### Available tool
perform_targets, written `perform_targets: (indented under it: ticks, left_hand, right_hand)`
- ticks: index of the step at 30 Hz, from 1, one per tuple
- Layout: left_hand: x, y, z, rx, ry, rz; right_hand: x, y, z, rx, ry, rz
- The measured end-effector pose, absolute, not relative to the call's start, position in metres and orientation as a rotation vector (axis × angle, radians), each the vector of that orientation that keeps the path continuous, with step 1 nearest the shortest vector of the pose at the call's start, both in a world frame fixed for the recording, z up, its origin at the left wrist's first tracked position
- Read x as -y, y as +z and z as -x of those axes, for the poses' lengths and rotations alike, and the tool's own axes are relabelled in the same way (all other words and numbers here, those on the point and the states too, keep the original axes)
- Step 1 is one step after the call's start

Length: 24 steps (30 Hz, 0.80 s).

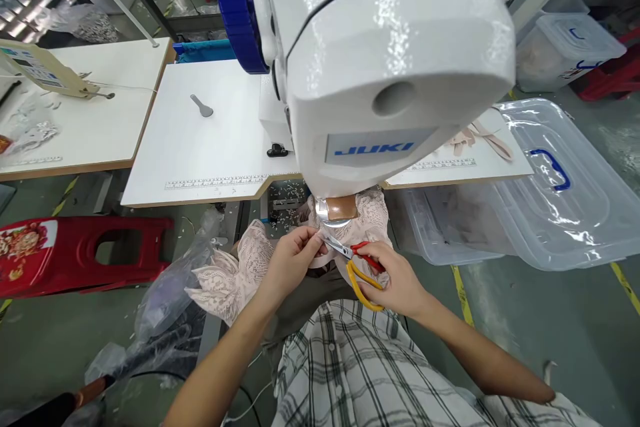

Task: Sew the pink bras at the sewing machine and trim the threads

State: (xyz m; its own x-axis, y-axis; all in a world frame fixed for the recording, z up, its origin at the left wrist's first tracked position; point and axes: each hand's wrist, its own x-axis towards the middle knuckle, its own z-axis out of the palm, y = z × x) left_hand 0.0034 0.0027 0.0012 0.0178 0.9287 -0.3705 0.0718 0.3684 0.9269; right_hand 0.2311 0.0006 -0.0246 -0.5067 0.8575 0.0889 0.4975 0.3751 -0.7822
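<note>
My right hand (397, 283) is closed round the handles of a pair of scissors (361, 268), one handle loop red and the other yellow. Their metal blades point up and left and meet the fingertips of my left hand (295, 257). Thumb and forefinger of that hand pinch the edge of a pale pink lace bra (373, 213); the exact bit between them is too small to make out. Part of the lace lies under the sewing machine head (400, 80), and another part hangs to the left of my left wrist. The blades look partly open.
A white worktable (215, 120) with a printed ruler edge carries a small grey spoon-like tool (202, 106). Pink strap pieces (487, 140) lie at its right. Clear plastic boxes (450, 227) stand at right, a red stool (145, 247) at left.
</note>
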Motion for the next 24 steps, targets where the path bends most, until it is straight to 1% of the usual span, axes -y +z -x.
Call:
perform_targets:
  ticks: [10, 15, 18, 21, 22, 24]
  left_hand:
    - [-0.002, 0.007, 0.004, -1.456, 0.838, -1.049]
    - [-0.004, 0.003, 0.004, -1.444, 0.882, -0.978]
    - [-0.004, -0.001, 0.005, -1.537, 0.921, -1.151]
    - [-0.002, -0.002, 0.005, -1.709, 0.939, -1.369]
    - [-0.001, -0.002, 0.004, -1.714, 0.946, -1.374]
    - [-0.004, -0.005, 0.001, -1.578, 0.929, -1.354]
  right_hand:
    - [-0.010, -0.019, -0.227, 2.169, 1.079, 1.235]
    - [-0.006, -0.024, -0.244, 2.138, 1.033, 1.305]
    - [-0.017, -0.026, -0.265, 2.155, 1.007, 1.364]
    - [-0.049, -0.022, -0.285, 2.162, 0.873, 1.463]
    - [-0.064, -0.018, -0.289, 2.148, 0.796, 1.480]
    - [-0.096, -0.004, -0.292, 2.104, 0.630, 1.458]
